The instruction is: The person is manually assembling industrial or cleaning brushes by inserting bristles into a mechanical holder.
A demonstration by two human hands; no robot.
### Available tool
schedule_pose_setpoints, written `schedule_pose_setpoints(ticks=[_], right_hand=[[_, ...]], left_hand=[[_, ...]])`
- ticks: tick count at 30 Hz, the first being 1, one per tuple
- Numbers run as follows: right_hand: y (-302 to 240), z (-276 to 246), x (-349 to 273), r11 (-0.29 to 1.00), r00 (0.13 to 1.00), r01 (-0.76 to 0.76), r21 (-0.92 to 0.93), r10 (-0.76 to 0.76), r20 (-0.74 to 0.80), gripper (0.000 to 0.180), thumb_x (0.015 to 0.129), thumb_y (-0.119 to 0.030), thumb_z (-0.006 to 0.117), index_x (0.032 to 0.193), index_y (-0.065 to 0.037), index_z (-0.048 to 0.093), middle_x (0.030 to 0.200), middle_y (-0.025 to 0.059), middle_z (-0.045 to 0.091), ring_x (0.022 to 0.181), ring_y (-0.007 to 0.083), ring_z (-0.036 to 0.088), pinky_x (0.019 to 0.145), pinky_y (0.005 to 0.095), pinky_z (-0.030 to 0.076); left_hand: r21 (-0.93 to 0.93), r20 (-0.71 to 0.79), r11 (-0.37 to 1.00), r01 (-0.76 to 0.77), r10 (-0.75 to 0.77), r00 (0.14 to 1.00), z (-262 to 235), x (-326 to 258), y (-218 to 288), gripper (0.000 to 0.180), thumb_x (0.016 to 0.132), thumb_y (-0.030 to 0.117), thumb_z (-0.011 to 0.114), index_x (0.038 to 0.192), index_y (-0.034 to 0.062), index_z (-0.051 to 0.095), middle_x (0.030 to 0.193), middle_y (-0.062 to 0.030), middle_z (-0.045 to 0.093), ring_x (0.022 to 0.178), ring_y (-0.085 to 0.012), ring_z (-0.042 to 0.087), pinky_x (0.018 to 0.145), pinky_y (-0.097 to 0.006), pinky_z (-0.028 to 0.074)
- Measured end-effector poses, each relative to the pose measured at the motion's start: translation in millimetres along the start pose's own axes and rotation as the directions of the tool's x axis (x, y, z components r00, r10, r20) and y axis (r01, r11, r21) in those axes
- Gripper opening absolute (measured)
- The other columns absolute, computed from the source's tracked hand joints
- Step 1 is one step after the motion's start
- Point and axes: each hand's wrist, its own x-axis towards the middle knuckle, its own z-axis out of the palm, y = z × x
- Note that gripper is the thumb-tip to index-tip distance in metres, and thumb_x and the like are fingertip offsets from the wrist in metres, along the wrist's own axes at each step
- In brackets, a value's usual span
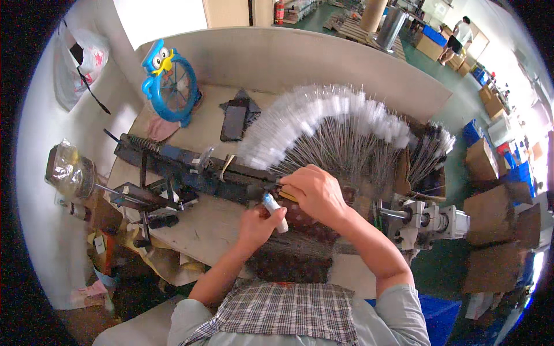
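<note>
In front of my body, my left hand (258,228) is closed round a short white tube-like piece (279,221) with a light-blue upper end. Just above and to the right, my right hand (317,190) has its fingers curled on a yellow-handled tool (288,196), its working end hidden. Both hands are close together at the right end of a long dark machine bar (213,180). Beyond my right hand, many wire-stemmed brushes with white bristle heads (340,106) lie fanned out on the table.
A blue duck-shaped fan (173,92) and a dark phone (234,120) are at the back. A box of brushes (427,158) and a metal motor-like unit (433,219) stand on the right. A lever mechanism (147,196) sits left. One person (459,39) is far off.
</note>
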Motion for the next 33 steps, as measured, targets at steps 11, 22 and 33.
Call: schedule_pose_setpoints(ticks=[11,22,33], right_hand=[[40,70,-60,0.990,0.993,-0.115,0.082,0.113,0.025,0.022,0.080,-0.006,0.050,0.101,-0.008,0.056,0.087,0.0127,0.055,0.084,0.0294,0.060,0.066,0.0401,0.050],[25,36,-53,0.992,0.965,-0.062,-0.111,0.088,0.246,0.017,0.075,-0.015,0.063,0.091,-0.010,0.060,0.092,0.0073,0.054,0.088,0.0247,0.059,0.070,0.0384,0.050],[28,30,-47,0.947,0.860,-0.268,-0.178,0.318,0.398,0.029,0.074,-0.021,0.068,0.095,-0.004,0.058,0.092,0.0134,0.056,0.085,0.0350,0.057,0.073,0.0445,0.045]], left_hand=[[0.133,-0.002,0.991,-0.031,0.031,1.000,4,-1,2,0.023,0.073,0.017,0.068,0.085,0.0045,0.052,0.070,-0.0043,0.058,0.069,-0.0137,0.059,0.062,-0.031,0.048],[-0.799,-0.310,0.601,0.019,-0.439,0.843,-137,-35,-73,0.034,0.083,0.038,0.063,0.097,0.0077,0.057,0.075,-0.0007,0.055,0.065,-0.0132,0.052,0.062,-0.027,0.044],[-0.930,-0.201,0.368,-0.027,-0.443,0.874,-159,-28,-98,0.020,0.083,0.027,0.063,0.093,0.0100,0.062,0.078,0.0016,0.055,0.071,-0.0127,0.050,0.065,-0.028,0.043]])
